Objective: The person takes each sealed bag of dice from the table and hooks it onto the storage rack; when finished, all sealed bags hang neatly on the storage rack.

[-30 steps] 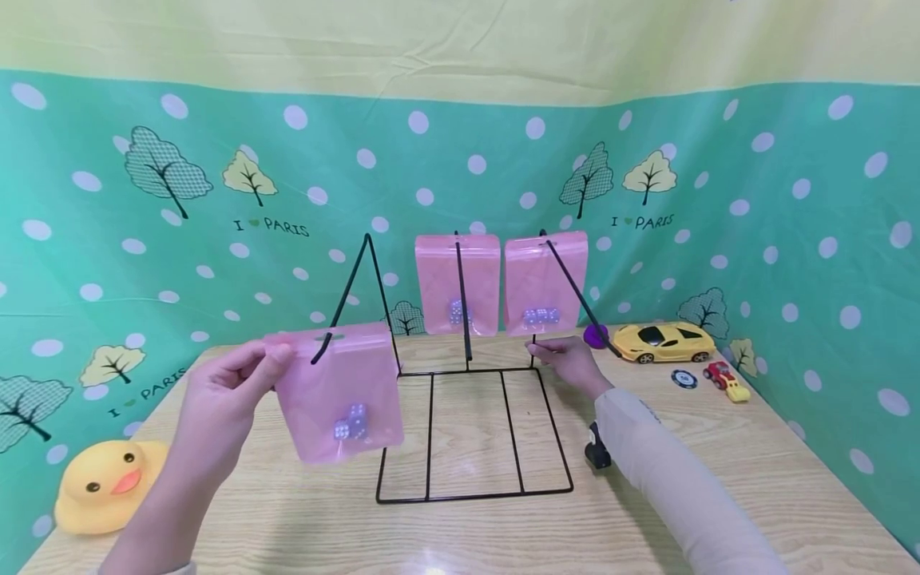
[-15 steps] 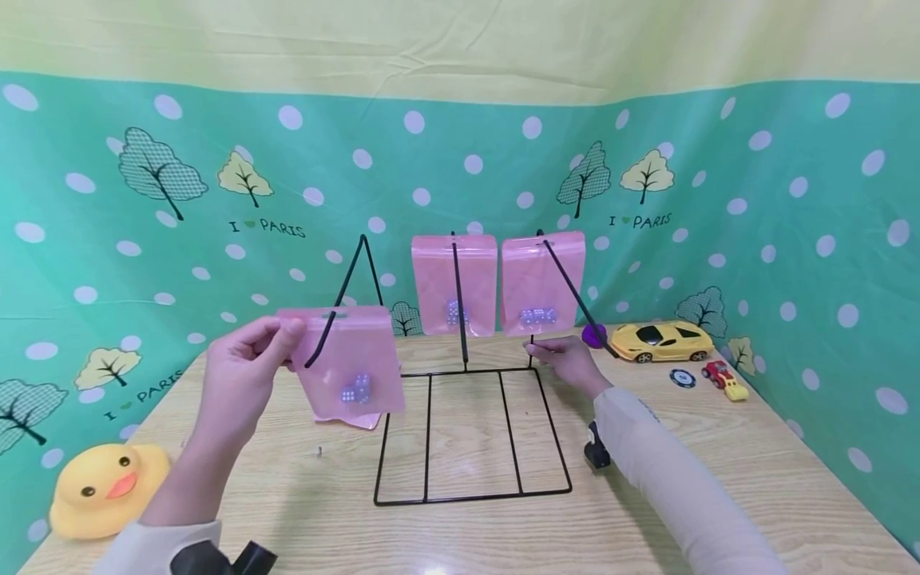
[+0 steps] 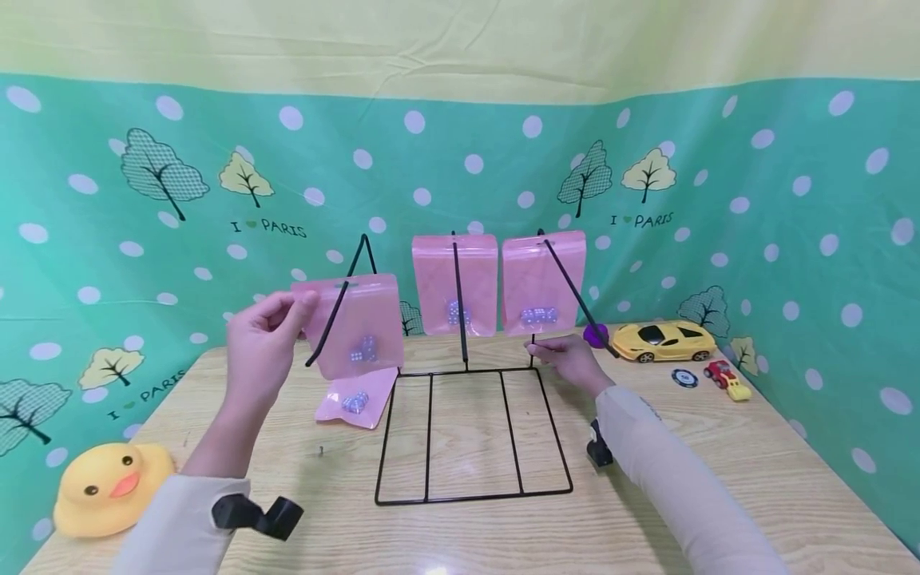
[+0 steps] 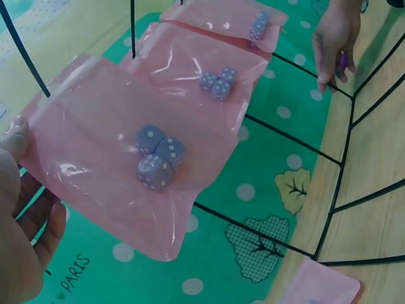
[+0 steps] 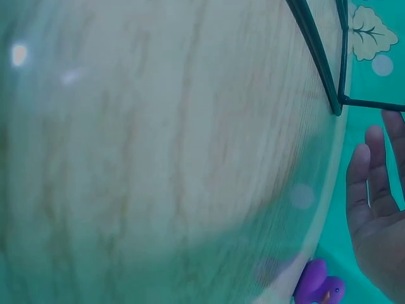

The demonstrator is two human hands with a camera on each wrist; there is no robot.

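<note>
My left hand [image 3: 262, 343] pinches the upper left corner of a pink zip pouch [image 3: 381, 319] with dice [image 4: 155, 171] in it. The pouch's hang hole lies at the left hook of the black wire rack [image 3: 474, 497], whose arm crosses in front of the pouch. Two similar pink pouches hang from the middle hook and the right hook, the middle pouch [image 3: 431, 279] beside the right pouch [image 3: 521, 279]. Low on the rack's right rear upright, my right hand [image 3: 571, 363] pinches the wire between thumb and finger. Its remaining fingers [image 5: 359, 164] extend fairly straight.
Another pink pouch [image 3: 341, 407] with dice lies on the table, left of the rack's base. A yellow duck [image 3: 101, 491] stands at the left. Right of the rack are a yellow toy car [image 3: 664, 343], a poker chip [image 3: 685, 378], a small red toy [image 3: 726, 379] and a purple toy [image 3: 595, 335].
My left hand has moved up and away along the left hook with its pouch, which slid back along the arm. The pouch lying on the table came into view. My right hand stayed put.
</note>
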